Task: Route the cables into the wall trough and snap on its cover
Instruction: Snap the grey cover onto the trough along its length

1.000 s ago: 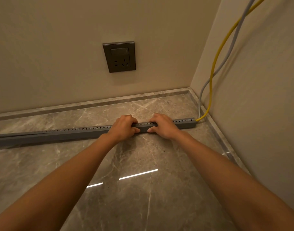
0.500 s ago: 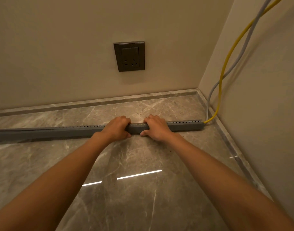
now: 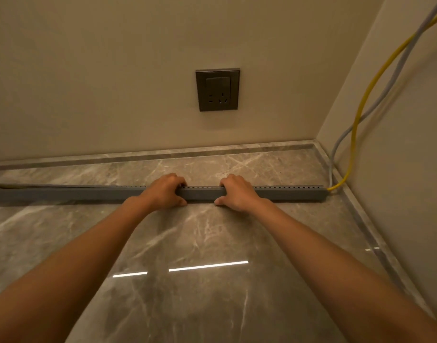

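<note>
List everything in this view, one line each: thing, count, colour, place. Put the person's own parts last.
cable trough: one, grey, lying on the floor, running from the left edge to the right wall
yellow cable: one, yellow, down the right wall into the trough's right end
grey cable: one, pale grey, beside the yellow one
wall socket: one, dark grey, on the back wall
floor: grey marble tile, glossy
left hand: gripping the trough at mid-length
right hand: gripping the trough, right of the left hand

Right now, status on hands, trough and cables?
Left hand and right hand both gripping grey trough mid-length. Yellow cable enters right end; grey cable beside it. Nothing blocking.
</note>
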{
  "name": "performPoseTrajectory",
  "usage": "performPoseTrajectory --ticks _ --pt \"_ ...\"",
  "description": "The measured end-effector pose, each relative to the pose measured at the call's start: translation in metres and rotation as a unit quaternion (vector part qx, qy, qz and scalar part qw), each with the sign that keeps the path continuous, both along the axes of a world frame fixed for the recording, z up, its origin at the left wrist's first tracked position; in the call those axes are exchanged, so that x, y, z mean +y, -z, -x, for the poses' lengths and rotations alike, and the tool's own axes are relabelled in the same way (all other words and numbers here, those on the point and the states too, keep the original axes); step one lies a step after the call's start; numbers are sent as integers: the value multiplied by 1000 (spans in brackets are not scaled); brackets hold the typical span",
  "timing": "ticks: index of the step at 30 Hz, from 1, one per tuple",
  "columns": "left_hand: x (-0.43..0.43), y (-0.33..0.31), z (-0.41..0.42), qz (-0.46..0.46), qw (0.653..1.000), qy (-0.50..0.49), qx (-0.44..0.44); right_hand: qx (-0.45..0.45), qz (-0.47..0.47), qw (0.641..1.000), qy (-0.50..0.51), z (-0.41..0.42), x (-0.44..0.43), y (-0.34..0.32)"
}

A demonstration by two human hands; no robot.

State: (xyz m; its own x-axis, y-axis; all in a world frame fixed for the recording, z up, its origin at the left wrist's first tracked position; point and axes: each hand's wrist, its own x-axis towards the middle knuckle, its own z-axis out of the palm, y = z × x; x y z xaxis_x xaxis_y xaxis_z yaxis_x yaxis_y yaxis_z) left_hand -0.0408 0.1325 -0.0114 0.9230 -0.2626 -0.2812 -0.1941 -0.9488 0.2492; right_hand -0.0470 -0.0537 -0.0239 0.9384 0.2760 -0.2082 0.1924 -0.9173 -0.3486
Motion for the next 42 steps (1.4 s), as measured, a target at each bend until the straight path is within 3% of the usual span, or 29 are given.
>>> performPoseTrajectory --ticks 9,18,27,42 --pt "27 4 -4 -56 997 59 -17 -24 1 1000 5 5 64 4" --pt "34 11 0 -23 988 119 -96 -47 14 998 27 9 69 3" --pt "37 8 0 33 994 86 -63 11 -64 995 70 14 61 -5" --pt "29 9 7 16 993 78 -85 -30 -26 999 37 21 62 -3"
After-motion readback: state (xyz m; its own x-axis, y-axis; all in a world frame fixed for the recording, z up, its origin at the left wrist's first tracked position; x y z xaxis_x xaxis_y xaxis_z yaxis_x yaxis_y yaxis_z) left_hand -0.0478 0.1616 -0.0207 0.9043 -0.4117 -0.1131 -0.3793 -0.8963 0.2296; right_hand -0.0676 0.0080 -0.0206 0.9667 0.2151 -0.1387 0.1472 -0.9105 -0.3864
